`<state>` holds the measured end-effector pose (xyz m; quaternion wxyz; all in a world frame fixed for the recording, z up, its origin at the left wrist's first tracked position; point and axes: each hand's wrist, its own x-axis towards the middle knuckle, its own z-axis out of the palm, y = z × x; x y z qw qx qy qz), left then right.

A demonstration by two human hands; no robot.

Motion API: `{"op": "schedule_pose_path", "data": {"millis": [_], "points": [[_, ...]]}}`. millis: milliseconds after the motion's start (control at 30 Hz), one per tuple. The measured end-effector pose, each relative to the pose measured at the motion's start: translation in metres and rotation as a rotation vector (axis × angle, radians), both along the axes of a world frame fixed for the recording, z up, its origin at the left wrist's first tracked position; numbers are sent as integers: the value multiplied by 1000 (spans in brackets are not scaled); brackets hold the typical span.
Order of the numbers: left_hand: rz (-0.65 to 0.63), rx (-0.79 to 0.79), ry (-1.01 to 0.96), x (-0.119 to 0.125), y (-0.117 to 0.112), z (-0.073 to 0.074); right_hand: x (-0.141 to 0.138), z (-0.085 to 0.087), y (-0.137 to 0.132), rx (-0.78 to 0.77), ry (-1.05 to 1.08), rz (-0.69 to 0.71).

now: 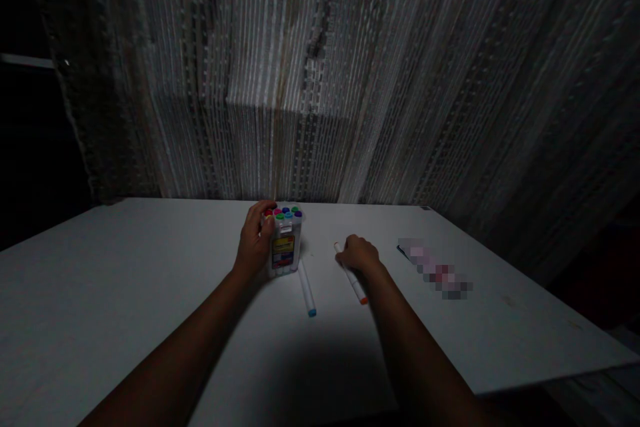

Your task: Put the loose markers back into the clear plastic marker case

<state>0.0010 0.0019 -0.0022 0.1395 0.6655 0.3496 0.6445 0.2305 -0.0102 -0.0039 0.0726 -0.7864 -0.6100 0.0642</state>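
A clear plastic box of markers [285, 243] with several coloured caps showing on top stands upright on the white table [125, 280]. My left hand [255, 240] wraps around its left side, fingers closed on it. My right hand [357, 253] rests on the table with fingers curled over a white marker with an orange tip [355, 280], which lies flat. Between the hands, a second white marker with a blue tip [307, 289] lies loose on the table, just right of the box.
A flat blurred-out object [435, 268] lies on the table to the right of my right hand. A pale patterned curtain [320, 80] hangs right behind the table's far edge. The table's right edge [575, 363] slants nearby; the room is dark.
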Motion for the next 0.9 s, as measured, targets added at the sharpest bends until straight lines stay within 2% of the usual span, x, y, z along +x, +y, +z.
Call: {"op": "schedule_pose_path", "data": {"millis": [367, 500, 700, 900], "points": [[3, -1, 8, -3, -1, 2, -41, -11, -2, 103, 91, 174], [-1, -7, 10, -4, -1, 2, -34, -9, -1, 106, 101, 169], [10, 5, 7, -6, 0, 2, -12, -1, 0, 144, 26, -6], [15, 7, 6, -6, -2, 3, -16, -1, -2, 40, 34, 47]]}}
